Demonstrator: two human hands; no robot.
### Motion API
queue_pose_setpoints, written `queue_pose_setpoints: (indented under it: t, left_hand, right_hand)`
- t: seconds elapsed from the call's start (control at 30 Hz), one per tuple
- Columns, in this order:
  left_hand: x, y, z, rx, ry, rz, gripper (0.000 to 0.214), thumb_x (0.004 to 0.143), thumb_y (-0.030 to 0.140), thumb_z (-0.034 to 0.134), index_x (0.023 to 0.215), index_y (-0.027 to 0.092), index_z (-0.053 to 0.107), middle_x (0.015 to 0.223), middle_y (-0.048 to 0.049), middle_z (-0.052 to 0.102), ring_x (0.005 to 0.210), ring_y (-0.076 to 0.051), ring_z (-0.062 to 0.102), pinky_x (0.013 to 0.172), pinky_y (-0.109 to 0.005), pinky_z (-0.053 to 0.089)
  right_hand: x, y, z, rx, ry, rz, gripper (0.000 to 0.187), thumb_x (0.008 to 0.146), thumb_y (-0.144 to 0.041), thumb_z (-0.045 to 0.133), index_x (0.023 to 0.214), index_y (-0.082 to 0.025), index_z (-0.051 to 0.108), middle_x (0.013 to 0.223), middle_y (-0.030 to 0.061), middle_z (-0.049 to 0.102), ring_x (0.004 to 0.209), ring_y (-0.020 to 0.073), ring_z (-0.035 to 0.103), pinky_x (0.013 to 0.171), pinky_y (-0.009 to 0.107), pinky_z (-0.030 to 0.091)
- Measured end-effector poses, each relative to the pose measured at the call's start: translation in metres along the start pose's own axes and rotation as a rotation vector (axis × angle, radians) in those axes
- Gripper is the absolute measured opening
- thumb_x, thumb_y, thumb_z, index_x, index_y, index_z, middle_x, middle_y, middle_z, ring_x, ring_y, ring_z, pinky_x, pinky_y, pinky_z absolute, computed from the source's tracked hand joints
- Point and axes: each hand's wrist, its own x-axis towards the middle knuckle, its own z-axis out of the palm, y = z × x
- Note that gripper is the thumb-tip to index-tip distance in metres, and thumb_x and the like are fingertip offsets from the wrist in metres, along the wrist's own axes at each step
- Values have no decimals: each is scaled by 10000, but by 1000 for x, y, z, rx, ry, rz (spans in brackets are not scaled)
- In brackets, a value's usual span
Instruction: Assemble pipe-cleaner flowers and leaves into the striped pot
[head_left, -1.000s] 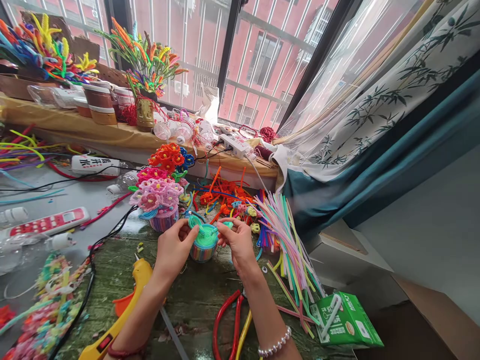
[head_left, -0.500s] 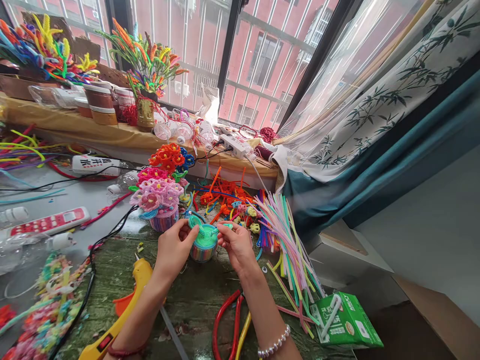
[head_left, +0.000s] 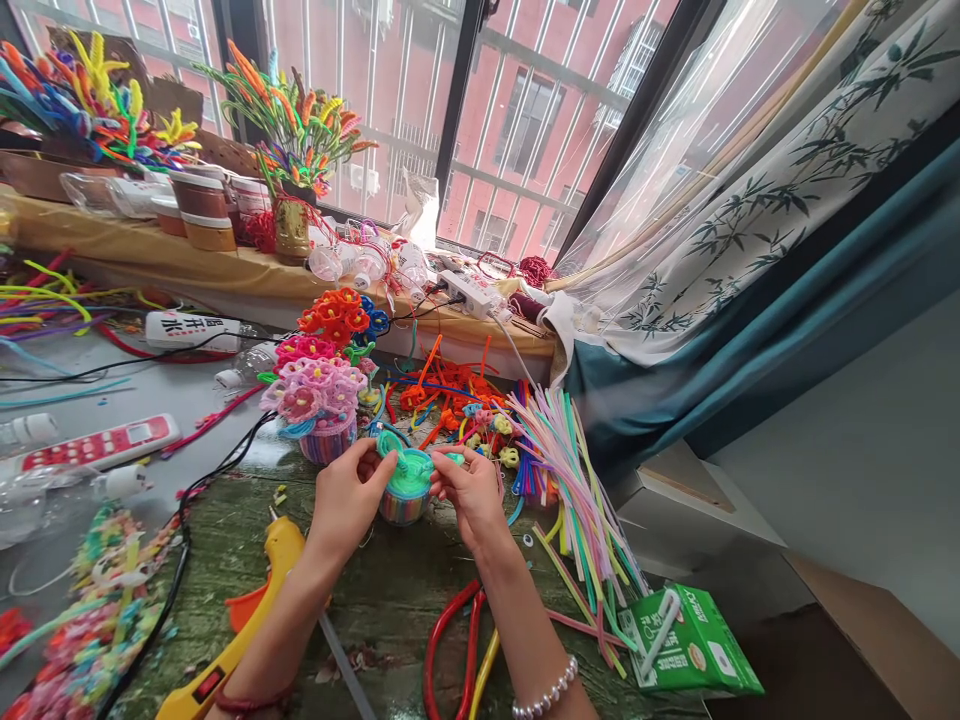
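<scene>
Both my hands work at a small cup [head_left: 397, 506] wrapped in multicoloured stripes, with a mound of bright green chenille [head_left: 411, 474] on its top. My left hand [head_left: 349, 490] grips the cup's left side, its fingertips on a green pipe-cleaner loop [head_left: 388, 443]. My right hand [head_left: 469, 495] pinches a green pipe-cleaner end [head_left: 450, 458] at the cup's right side. The fingers hide part of the cup's rim.
A finished cup of pink flowers [head_left: 328, 440] stands just left of my hands. A yellow glue gun [head_left: 283, 550], red-handled scissors [head_left: 450, 640], a pastel pipe-cleaner bundle [head_left: 577, 490] and a green carton [head_left: 694, 645] surround them. Orange pipe-cleaner scraps [head_left: 450, 385] lie behind.
My right hand has moved slightly left, closer to the cup, and its fingers have drawn in around the green end. The view has shifted a little.
</scene>
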Motion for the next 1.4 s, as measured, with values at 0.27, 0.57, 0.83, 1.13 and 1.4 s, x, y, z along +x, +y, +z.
queue_pose_setpoints:
  t: [0.27,0.57,0.83,1.13,1.4]
  left_hand:
    - [1,0,0,-5,-5,7,418,694,601,587,808,207,668,696,-43,729,647,-222,657,624,-318,492]
    - [1,0,0,-16,-4,-10,408,678,611,592,777,219,648,701,-44,734,671,-231,677,638,-322,497]
    - [0,-1,1,-18,-10,-14,414,695,621,564,763,218,635,700,-47,725,666,-234,672,642,-334,500]
    - [-2,3,0,-22,-31,-13,430,708,635,541,752,215,623,688,-42,707,658,-225,660,629,-324,488]
    - [-1,4,0,-23,-37,-11,425,703,627,537,762,215,628,689,-42,704,661,-227,656,635,-326,485]
  right_hand:
    - [-3,-1,9,-52,11,-44,374,536,-414,879,694,-175,639,457,-12,642,363,139,592,358,204,422]
    - [1,-1,9,-112,-8,-57,371,552,-425,868,695,-176,633,461,-9,645,357,140,594,354,204,430]
    - [1,-7,-3,-182,-115,-68,499,566,-522,874,850,-152,696,589,7,695,476,147,643,462,237,511]
    - [3,-12,-17,-520,-193,-189,307,577,-371,890,786,-170,792,731,28,739,670,182,645,636,279,486]
    - [7,-22,-20,-815,-220,-347,180,701,-327,837,814,-189,813,805,58,795,736,233,710,685,304,492]
